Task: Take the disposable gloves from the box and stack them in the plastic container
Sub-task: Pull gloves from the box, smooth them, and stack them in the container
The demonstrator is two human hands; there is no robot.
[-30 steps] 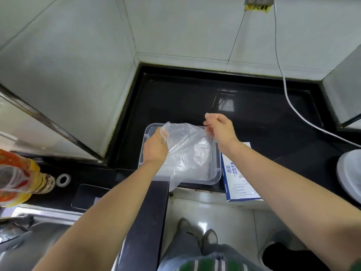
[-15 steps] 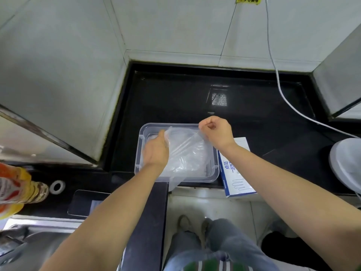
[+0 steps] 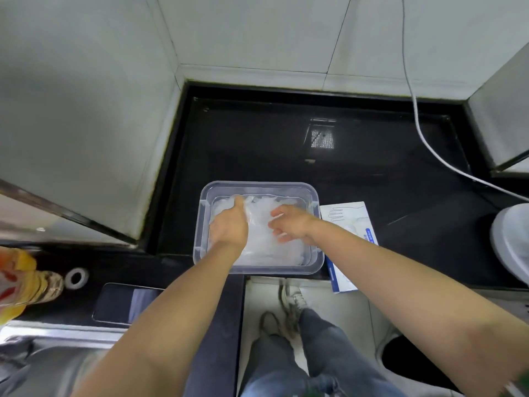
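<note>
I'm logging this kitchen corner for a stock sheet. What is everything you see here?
counter: one, black, across the middle
container: one, clear, at the counter's near edge
gloves: a pile, see-through, inside the container
glove box: one, white and blue, right of the container
phone: one, black, lower left
tape roll: one, white, beside the phone
bottle: one, yellow and orange, left edge
cable: one, white, hanging at right
sink: one, steel, bottom left
left hand: on the gloves, fingers hidden
right hand: fingers spread over the gloves

Phone, tape roll, white cable on black counter
</note>
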